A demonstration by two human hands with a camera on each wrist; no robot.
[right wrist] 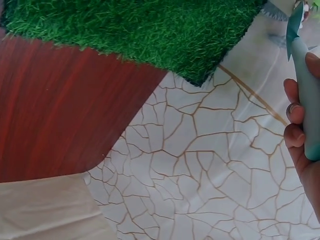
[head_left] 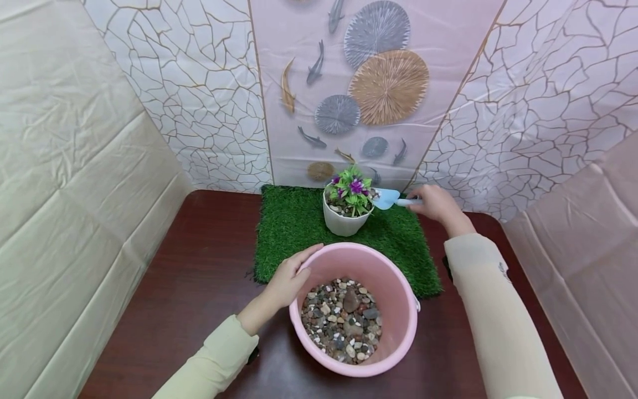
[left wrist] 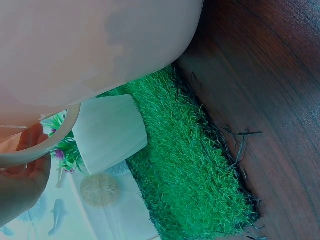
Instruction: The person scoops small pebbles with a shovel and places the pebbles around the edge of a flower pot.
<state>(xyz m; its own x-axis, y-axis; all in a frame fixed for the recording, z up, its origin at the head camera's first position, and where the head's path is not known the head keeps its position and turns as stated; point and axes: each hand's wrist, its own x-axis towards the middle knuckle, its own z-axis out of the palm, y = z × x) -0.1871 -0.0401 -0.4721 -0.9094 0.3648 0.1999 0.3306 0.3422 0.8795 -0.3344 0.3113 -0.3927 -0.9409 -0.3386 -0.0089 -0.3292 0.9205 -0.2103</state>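
My right hand (head_left: pixel 432 203) grips the handle of a light blue trowel (head_left: pixel 386 198). The trowel's blade carries a few pebbles (head_left: pixel 375 193), and its tip overlaps the right rim of a white flower pot (head_left: pixel 344 223). In the pot grows a leafy plant with purple flowers (head_left: pixel 356 186), with stones around its base. My left hand (head_left: pixel 291 277) holds the upper left rim of a pink bucket (head_left: pixel 399 332), fingers over the edge. Mixed pebbles (head_left: pixel 344 321) cover the bucket's bottom. In the right wrist view, curled fingers (right wrist: pixel 295 114) wrap the trowel handle (right wrist: pixel 309 100).
The pot stands on a green artificial grass mat (head_left: pixel 289 216) at the back of a dark red wooden table (head_left: pixel 209 266). Behind it hangs a patterned backdrop (head_left: pixel 209 100). Beige cloth walls (head_left: pixel 75 166) flank both sides. The bucket stands just in front of the pot.
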